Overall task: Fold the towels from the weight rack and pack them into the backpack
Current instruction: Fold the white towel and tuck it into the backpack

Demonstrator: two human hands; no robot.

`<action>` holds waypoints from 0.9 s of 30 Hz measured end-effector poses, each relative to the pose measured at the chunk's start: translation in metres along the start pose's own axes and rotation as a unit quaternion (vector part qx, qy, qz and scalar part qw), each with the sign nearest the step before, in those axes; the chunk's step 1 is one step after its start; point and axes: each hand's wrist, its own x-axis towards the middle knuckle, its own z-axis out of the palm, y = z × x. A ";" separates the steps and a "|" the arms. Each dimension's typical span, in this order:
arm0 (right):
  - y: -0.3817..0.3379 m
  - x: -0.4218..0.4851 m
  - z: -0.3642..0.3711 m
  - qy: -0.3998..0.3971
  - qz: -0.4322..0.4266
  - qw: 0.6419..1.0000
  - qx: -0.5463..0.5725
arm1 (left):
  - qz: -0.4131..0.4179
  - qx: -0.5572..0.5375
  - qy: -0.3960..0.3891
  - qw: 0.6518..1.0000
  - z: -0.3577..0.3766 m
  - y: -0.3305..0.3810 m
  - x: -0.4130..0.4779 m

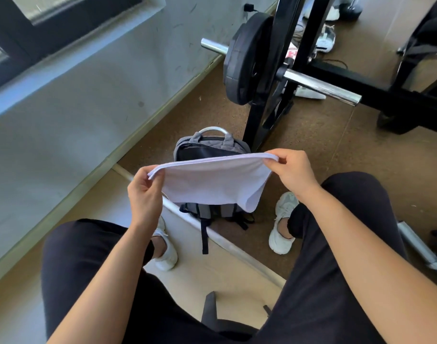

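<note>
Head view: one white towel [212, 182] (folded double), left hand [144, 192] and right hand [295, 173] each pinching a top corner; one grey backpack [210, 147] at 12 o'clock behind it; one weight rack [282, 70] at 1 o'clock.

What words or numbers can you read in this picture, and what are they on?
Nothing here can be read.
Red-and-white thing behind the weight rack: marks too blurred to read.
Weight plate: too dark to show any number.
Towel and backpack: no label shows.
</note>
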 end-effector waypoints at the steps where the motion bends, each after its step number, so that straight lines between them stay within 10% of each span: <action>1: 0.002 0.000 -0.001 -0.013 0.002 1.000 -0.002 | 0.001 0.008 0.002 1.000 -0.002 -0.001 0.000; 27: 0.024 0.132 0.032 0.050 0.052 0.997 0.018 | -0.031 -0.034 -0.095 0.994 0.053 -0.015 0.150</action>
